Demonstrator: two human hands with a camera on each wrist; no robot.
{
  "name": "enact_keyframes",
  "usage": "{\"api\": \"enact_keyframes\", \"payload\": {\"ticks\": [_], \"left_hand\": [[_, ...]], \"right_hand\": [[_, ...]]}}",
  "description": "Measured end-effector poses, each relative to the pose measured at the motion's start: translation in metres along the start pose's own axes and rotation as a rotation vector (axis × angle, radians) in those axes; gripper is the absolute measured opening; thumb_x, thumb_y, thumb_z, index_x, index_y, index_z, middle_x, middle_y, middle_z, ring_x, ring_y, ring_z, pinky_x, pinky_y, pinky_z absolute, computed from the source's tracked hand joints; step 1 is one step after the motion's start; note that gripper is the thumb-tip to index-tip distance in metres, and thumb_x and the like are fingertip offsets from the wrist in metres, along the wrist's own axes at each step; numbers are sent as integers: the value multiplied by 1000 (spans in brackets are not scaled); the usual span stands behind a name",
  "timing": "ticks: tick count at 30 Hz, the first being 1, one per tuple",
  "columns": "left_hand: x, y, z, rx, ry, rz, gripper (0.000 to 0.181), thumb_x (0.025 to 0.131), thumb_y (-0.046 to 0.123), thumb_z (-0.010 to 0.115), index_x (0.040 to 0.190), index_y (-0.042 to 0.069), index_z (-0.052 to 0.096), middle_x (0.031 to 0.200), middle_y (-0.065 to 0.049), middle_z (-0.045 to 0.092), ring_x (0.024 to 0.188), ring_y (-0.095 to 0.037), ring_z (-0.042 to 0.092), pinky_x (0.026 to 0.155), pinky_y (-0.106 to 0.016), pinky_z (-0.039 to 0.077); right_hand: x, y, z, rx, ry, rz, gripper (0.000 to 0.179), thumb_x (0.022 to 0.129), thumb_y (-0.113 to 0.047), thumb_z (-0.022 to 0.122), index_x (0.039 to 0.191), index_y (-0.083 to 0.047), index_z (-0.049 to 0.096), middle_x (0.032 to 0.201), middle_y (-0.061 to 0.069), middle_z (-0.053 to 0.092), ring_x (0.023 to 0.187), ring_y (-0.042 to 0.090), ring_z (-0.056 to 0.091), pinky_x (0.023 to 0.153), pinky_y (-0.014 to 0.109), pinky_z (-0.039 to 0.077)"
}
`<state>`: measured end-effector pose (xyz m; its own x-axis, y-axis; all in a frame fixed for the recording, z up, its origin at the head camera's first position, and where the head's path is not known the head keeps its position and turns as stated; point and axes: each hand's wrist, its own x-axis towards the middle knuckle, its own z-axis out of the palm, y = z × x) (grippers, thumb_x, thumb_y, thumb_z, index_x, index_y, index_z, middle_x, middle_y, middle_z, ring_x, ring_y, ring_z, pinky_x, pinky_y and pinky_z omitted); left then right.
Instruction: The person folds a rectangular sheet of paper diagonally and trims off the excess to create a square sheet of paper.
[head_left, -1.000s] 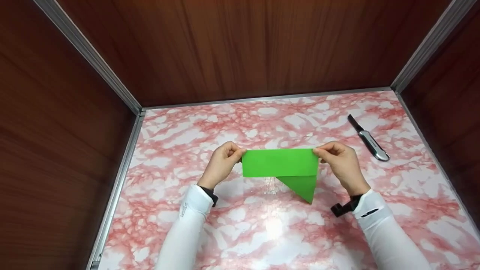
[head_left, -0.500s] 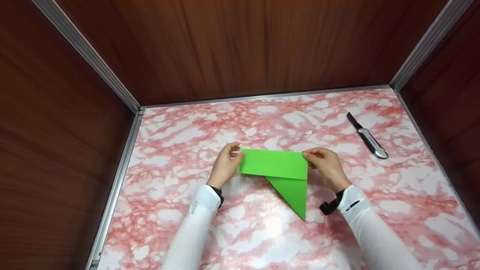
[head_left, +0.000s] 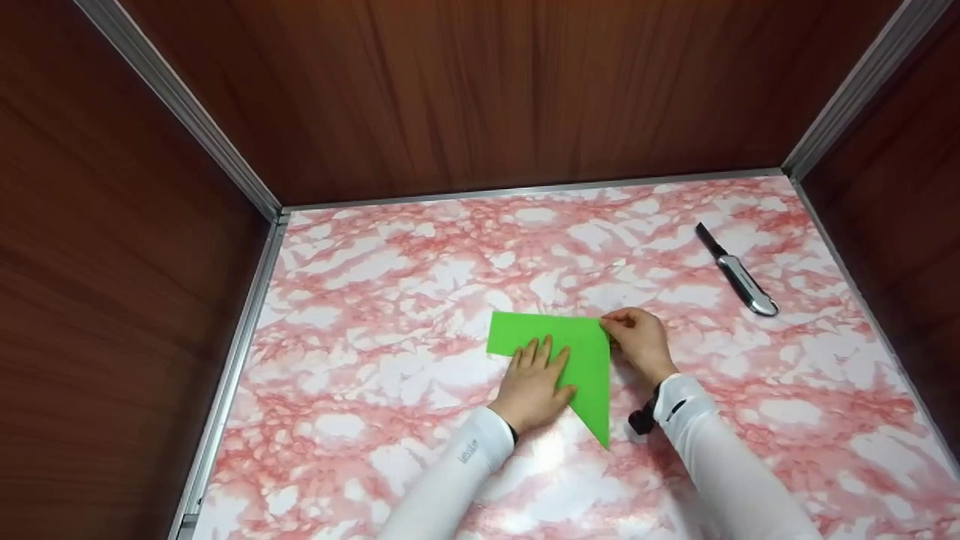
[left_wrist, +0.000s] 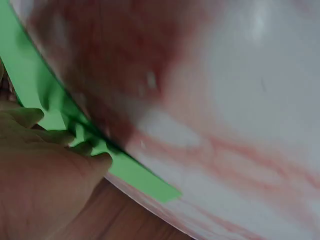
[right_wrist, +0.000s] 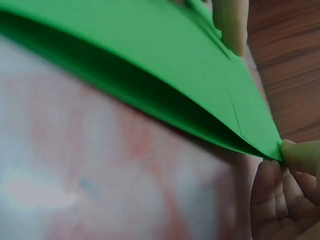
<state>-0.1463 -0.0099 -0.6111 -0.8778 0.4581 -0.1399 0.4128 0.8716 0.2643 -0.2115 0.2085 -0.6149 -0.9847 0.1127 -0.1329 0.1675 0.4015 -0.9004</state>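
Observation:
A folded sheet of bright green paper [head_left: 589,367] lies on the marbled table, a strip along the far side and a triangular flap pointing toward the near edge. My left hand [head_left: 532,390] rests on it with fingers spread, over the lower edge of the strip. In the left wrist view those fingertips touch the green paper [left_wrist: 135,175]. At the far right corner, my right hand [head_left: 637,339] pinches the paper between thumb and fingers. The right wrist view shows the layers of the paper [right_wrist: 150,55] gaping along one side and meeting at the pinched corner.
A utility knife [head_left: 739,277] with a black blade end and a silver-grey handle lies at the back right of the red-and-white table [head_left: 360,300]. Dark wood panels [head_left: 480,97] with metal edging enclose the back and sides.
The paper has come down nearer the table. My left hand has let go of the left corner and moved right onto the paper. My right hand has kept its corner, shifting slightly left and nearer.

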Motion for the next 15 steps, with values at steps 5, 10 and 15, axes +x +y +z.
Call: {"api": "enact_keyframes", "payload": {"ticks": [5,10,15], "left_hand": [[0,7,11,51,-15,-51,70,98,60,38,156,23,25,161,-11,13,146,-32,8,115,-51,8],[-1,7,16,100,-31,-49,74,97,62,38,157,23,21,162,-11,8,147,-32,4,115,-51,5],[-2,6,17,136,-37,-44,76,96,64,36,157,23,17,162,-11,7,147,-32,2,115,-51,3]], "right_hand": [[-1,8,2,-134,24,-76,21,91,-21,70,105,-6,72,94,8,69,85,20,61,74,29,47],[-7,8,2,-265,25,-277,25,90,-13,69,113,-6,68,106,9,66,98,26,59,85,40,46],[-17,6,1,-565,-111,-583,33,92,-13,66,123,-4,66,128,11,61,121,31,52,101,49,38]]}}
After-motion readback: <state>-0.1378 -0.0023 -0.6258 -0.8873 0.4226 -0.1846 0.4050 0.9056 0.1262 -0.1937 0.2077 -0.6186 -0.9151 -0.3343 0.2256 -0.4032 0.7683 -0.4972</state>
